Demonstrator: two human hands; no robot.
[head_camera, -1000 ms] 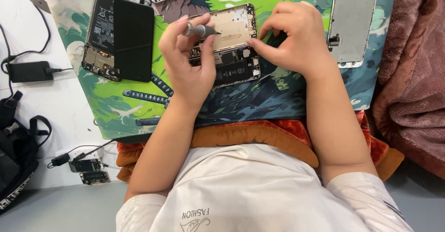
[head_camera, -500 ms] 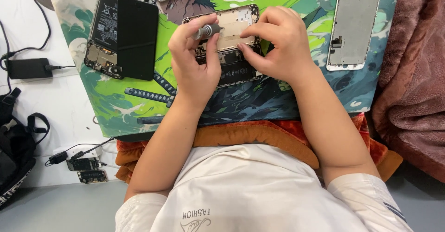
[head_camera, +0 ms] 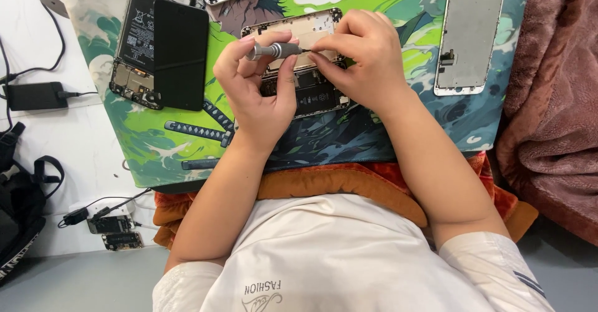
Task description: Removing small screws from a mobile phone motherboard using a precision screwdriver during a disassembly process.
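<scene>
Left hand [head_camera: 258, 91] raised, fingers [head_camera: 288, 69] curled in pinch; right hand [head_camera: 364, 56] fingers bent, tips meeting left's.

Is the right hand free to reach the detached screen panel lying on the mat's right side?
Probably yes: the right hand only pinches the screwdriver tip, and bare mat lies between it and the screen panel.

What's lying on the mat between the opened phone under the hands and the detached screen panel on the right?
Head view: nothing lies there. Between the opened phone and the screen panel only the right hand intrudes; the rest is bare printed mat.
</scene>
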